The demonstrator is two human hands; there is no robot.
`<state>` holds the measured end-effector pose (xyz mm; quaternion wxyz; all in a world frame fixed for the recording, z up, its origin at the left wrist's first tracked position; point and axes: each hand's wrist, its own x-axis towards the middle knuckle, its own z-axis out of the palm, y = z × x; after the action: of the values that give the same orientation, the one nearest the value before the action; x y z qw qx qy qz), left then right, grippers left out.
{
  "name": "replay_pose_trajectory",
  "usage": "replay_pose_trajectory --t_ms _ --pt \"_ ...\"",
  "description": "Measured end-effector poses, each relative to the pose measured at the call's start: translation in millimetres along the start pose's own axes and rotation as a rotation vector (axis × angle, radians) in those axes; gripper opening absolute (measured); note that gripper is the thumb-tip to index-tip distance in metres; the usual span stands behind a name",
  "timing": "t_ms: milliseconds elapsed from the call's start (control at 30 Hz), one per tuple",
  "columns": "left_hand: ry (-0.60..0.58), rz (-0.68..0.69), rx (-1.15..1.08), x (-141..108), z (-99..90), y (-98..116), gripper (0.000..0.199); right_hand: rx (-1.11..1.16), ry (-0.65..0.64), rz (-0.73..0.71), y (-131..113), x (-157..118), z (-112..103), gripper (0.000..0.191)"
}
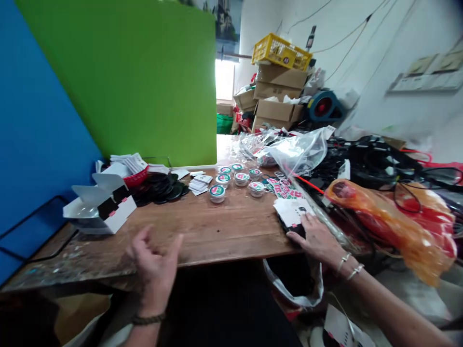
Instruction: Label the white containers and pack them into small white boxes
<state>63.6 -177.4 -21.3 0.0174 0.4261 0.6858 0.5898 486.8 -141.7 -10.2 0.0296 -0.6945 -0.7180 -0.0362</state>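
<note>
Left hand [155, 265]: open and empty, thumb and fingers apart, over the near edge of the brown wooden counter [224, 238]; fingers motion-blurred. Right hand [320, 238]: lay on the flat white-and-black card stack [291, 214], fingers on top, thumb at the near edge. Couldn't tell if it gripped a piece; the hand hid the stack's right side. Stack sat on the counter, right of the left hand, sheets slightly fanned, small red label and dark print on top, both unreadable. Open white cardboard box [125, 212], flaps up, black panel, red label also illegible, stood beyond and left of the left hand; clear plastic inside only partly visible. Between and beyond the hands: clear round plastic containers [217, 193] with green-and-red labels, lettering too small. Loose red-and-green stickers [285, 189] lay just past the stack, text unreadable.
</note>
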Motion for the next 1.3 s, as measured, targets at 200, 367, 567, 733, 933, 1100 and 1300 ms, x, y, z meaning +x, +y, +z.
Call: replay_pose_trajectory --t_ms 200,367,567,733,933,1100,1300 --pt "-0.720 -0.062 -0.395 -72.4 42.8 73.4 0.026 0.217 -0.042 -0.112 -4.8 -6.5 -28.6 0.047" --pt "-1.112 -0.399 -0.584 -90.0 70.0 106.4 0.032 0.177 0.024 -0.091 1.6 -5.2 -45.9 0.041" --pt "-1.162 -0.787 -1.104 -102.6 92.1 140.2 0.047 0.254 0.502 -0.269 -59.8 -40.0 -41.6 0.042" --pt "-0.835 -0.672 -0.938 -99.3 66.5 122.3 0.045 0.595 0.380 -0.625 -114.9 -66.7 -35.0 0.044" --pt "-0.972 -0.282 -0.417 -82.6 10.4 98.2 0.047 0.746 0.325 -0.603 -120.8 -39.9 -39.1 0.063" --pt "-1.069 -0.114 -0.296 -64.4 1.7 98.9 0.047 0.853 0.289 -0.661 -126.3 -30.9 -38.4 0.068" --pt "-1.013 -0.118 -0.371 -47.1 20.9 106.0 0.040 0.795 0.342 -0.636 -127.8 -8.7 -35.6 0.051"
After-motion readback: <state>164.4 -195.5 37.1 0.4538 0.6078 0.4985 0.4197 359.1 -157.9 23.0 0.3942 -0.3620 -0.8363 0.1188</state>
